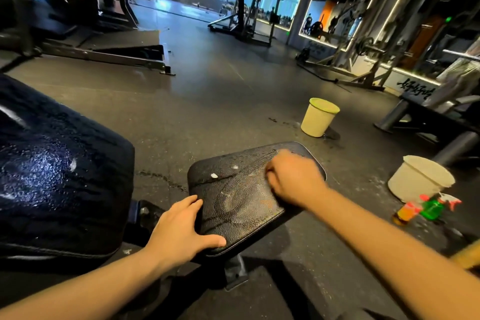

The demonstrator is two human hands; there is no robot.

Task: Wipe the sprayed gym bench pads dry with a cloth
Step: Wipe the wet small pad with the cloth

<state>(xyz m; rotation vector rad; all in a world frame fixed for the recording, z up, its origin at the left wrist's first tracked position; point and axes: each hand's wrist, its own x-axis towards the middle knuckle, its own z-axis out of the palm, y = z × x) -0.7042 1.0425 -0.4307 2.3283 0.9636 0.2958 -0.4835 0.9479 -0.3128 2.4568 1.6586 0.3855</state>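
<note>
The black seat pad of a gym bench lies in the middle, streaked with smeared spray and two white foam spots. My right hand is blurred with motion; its fingers are curled and press down on the pad's right part. Only a pale blurred edge of the cloth shows beyond the knuckles. My left hand rests flat on the pad's near left corner, fingers straight, thumb along the front edge. The large back pad at left glistens with droplets.
On the dark rubber floor a yellow-green bucket stands behind the seat. A white bucket, a green spray bottle and an orange one sit at right. Another bench and racks line the right side. Wet drips mark the floor.
</note>
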